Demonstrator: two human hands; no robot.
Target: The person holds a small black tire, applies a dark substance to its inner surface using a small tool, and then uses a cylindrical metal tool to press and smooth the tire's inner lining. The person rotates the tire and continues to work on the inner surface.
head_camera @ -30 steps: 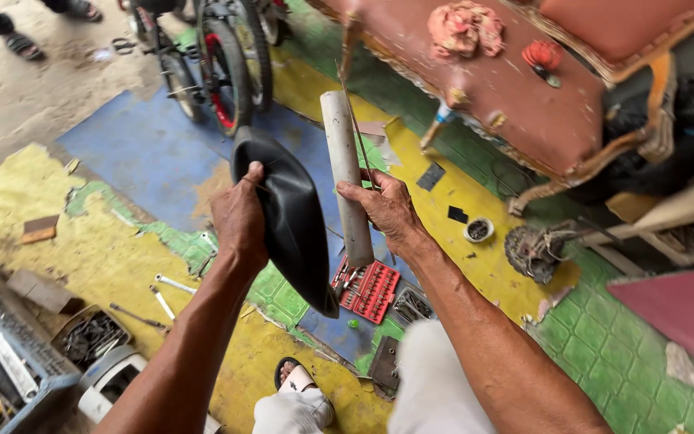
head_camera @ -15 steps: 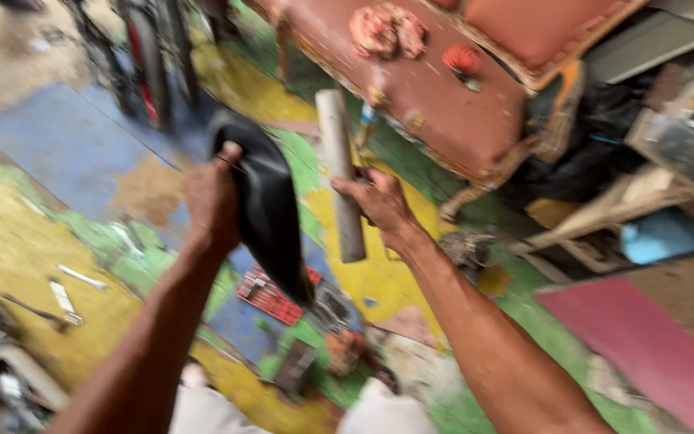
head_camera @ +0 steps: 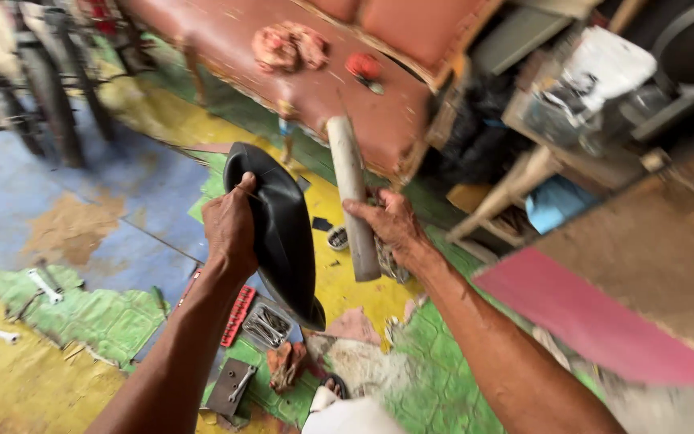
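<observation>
My left hand (head_camera: 230, 231) grips the rim of a black, curved plastic shell (head_camera: 282, 233), like a seat pan or fender, held upright at chest height. My right hand (head_camera: 387, 227) is closed around the lower half of a pale grey tube (head_camera: 348, 173) that points up and away from me. The tube stands just right of the black shell, close to it; whether they touch is unclear. Both are held above a painted floor (head_camera: 106, 233) of yellow, green and blue patches.
A worn red padded bench (head_camera: 347, 96) with red rags (head_camera: 286, 44) is straight ahead. Spanners (head_camera: 41, 285) lie at left, a red tool holder (head_camera: 240, 315) and metal tray (head_camera: 266, 325) below my hands. Bicycle wheels (head_camera: 49, 96) stand far left; cluttered wooden shelving (head_camera: 540, 161) at right.
My view has swung right and closer to the bench. Both hands keep their grips on the shell and tube, which now sit nearer the bench.
</observation>
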